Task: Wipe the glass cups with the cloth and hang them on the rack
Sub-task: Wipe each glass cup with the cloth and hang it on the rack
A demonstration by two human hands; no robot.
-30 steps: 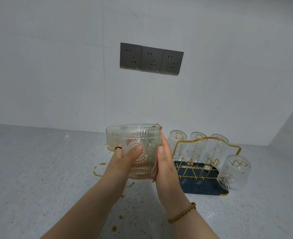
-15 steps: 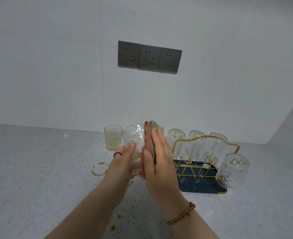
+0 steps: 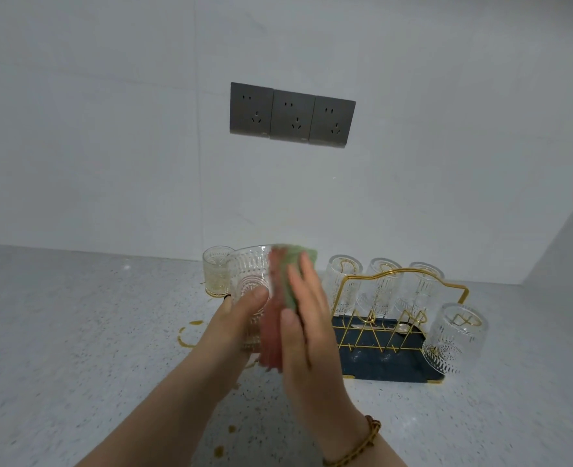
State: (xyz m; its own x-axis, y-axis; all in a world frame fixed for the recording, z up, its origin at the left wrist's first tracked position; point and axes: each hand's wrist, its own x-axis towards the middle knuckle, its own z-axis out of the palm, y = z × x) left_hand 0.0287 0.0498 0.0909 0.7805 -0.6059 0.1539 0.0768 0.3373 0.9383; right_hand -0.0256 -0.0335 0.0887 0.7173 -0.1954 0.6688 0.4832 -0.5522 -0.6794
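Glass cup (image 3: 251, 274) is gripped by curled left hand (image 3: 241, 311) | cloth (image 3: 276, 318) is pressed against it by flat, straight-fingered right hand (image 3: 308, 332).

Both forearms are bare as far as they show. Left hand (image 3: 241, 318): a thin dark ring (image 3: 226, 298) on one finger, mostly hidden. Right hand (image 3: 307, 335): a braided brown-and-gold cord bracelet (image 3: 362, 443) with bead-like knots, worn loosely round the wrist.
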